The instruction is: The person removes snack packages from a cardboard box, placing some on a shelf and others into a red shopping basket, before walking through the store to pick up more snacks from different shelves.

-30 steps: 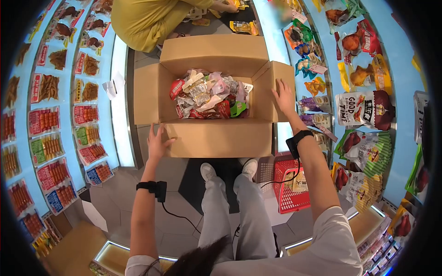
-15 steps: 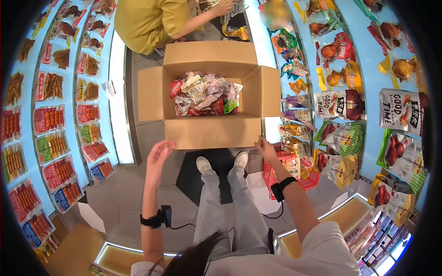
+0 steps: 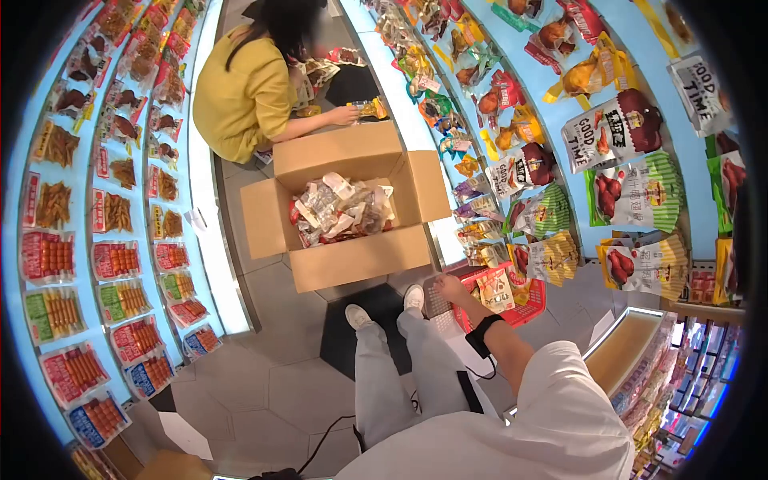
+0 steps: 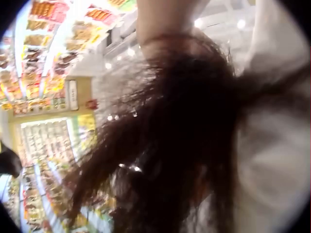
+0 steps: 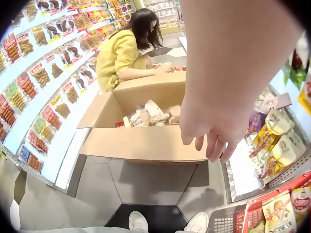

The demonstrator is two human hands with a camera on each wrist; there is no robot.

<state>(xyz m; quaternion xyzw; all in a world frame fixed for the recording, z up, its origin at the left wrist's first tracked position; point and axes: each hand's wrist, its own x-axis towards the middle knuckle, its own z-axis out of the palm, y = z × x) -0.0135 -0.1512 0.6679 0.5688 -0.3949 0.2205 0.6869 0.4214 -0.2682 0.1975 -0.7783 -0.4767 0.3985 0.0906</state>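
The right hand had a loose grip, its fingers hanging relaxed and slightly bent, holding nothing; it was apart from the box, out toward 4 o'clock, near the red basket. The left hand was mostly behind dark, blurred hair, so one could not tell how open its grip was.

The box stood on the floor, toward 11 o'clock of the head view, flaps spread, with packages heaped inside. Its long axis ran from just below 9 o'clock to just above 3 o'clock, the near flap facing about 6 o'clock.

Half a second earlier, both hands had been at the near flap's corners; now the left had left the head view, and the box looked more slanted there.
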